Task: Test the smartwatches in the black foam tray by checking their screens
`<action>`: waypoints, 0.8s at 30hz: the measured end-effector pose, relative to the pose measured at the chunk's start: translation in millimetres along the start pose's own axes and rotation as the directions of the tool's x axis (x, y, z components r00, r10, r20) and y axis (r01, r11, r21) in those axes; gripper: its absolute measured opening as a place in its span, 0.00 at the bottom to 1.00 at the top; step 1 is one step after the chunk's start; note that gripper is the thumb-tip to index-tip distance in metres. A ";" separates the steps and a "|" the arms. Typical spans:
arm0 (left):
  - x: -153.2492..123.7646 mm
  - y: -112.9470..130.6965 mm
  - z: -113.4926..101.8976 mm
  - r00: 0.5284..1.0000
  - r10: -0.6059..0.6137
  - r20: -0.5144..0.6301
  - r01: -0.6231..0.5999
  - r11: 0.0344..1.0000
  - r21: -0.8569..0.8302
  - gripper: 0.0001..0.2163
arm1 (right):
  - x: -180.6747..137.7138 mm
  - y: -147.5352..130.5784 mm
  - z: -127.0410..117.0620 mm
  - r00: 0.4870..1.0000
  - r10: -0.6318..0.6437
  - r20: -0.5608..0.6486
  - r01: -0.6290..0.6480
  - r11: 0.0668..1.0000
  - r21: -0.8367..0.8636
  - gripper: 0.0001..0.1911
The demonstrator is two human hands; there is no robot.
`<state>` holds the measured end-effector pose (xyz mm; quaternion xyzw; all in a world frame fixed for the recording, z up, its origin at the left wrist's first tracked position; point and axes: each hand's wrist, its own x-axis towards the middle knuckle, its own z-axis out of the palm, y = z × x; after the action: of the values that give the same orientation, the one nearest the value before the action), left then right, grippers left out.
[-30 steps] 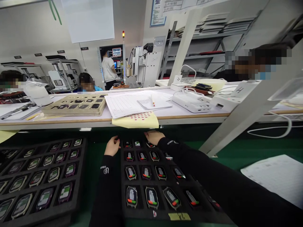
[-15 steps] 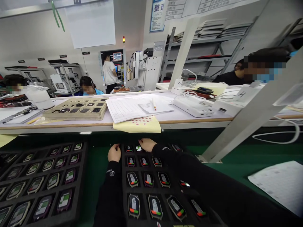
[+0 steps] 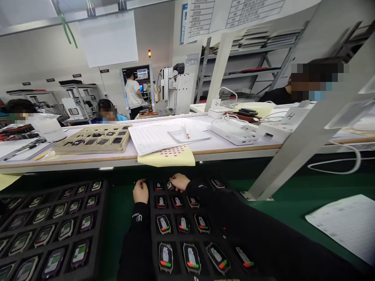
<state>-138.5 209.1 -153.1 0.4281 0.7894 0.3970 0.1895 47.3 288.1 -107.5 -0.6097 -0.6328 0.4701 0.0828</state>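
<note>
My right hand [image 3: 179, 182] is at the back row of a black foam tray [image 3: 153, 242], its fingers drawn together on a smartwatch [image 3: 170, 185] and partly covering it. Beside the tray's back left corner, my left hand [image 3: 141, 192] has its fingers curled in at the edge. Several other smartwatches [image 3: 165, 257] lie in the tray's pockets, dark screens showing white text with red and green bars. My right sleeve hides part of the tray's right side.
A second foam tray [image 3: 101, 234] of watches with green-and-white screens lies left on the green mat [image 3: 115, 226]. Above runs a shelf with papers [image 3: 146, 138], a beige tray [image 3: 123, 144] and a white charger box [image 3: 233, 132]. A slanted metal post [image 3: 293, 152] stands right. People work beyond.
My right hand has dropped slightly onto the smartwatch, whose green-and-white screen is now mostly covered. My left hand stays by the tray's corner. The camera view has shifted a little.
</note>
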 end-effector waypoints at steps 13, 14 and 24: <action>3.7 -3.1 2.6 1.000 0.022 0.010 -0.023 1.000 0.012 0.14 | -78.6 0.8 -12.4 0.945 -0.302 0.128 0.133 0.710 0.691 0.14; 4.5 -3.3 3.4 1.000 0.022 0.013 -0.022 1.000 0.015 0.14 | -90.6 0.5 -12.6 0.929 -0.342 0.141 0.144 0.686 0.714 0.14; 5.5 -3.8 8.6 1.000 0.002 0.011 -0.002 0.999 0.049 0.13 | -174.2 -2.4 -35.1 0.782 -0.619 -0.074 0.434 0.455 0.777 0.21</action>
<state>-138.1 216.4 -161.1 0.4356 0.7974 0.3754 0.1829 111.7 157.9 -5.2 -0.2319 -0.5374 0.7042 0.4019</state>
